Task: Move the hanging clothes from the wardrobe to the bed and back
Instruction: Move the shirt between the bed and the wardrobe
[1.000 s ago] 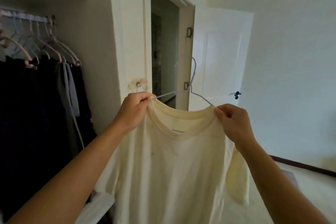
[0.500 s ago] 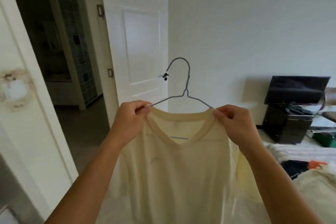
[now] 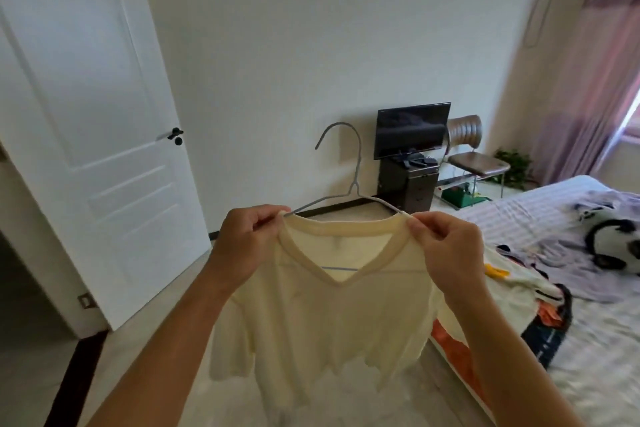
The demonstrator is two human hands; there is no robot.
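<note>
Both hands, left hand (image 3: 247,246) and right hand (image 3: 446,250), pinch the cream cotton T-shirt (image 3: 332,315) on its grey wire hanger (image 3: 349,180); striped-sheeted bed (image 3: 519,215) nearby, laying down and return trip remain.

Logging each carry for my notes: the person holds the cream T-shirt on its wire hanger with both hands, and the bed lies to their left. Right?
Not quite. Both the left hand and right hand do grip the cream T-shirt on its wire hanger, but the head view shows the bed to their right, not left.
</note>
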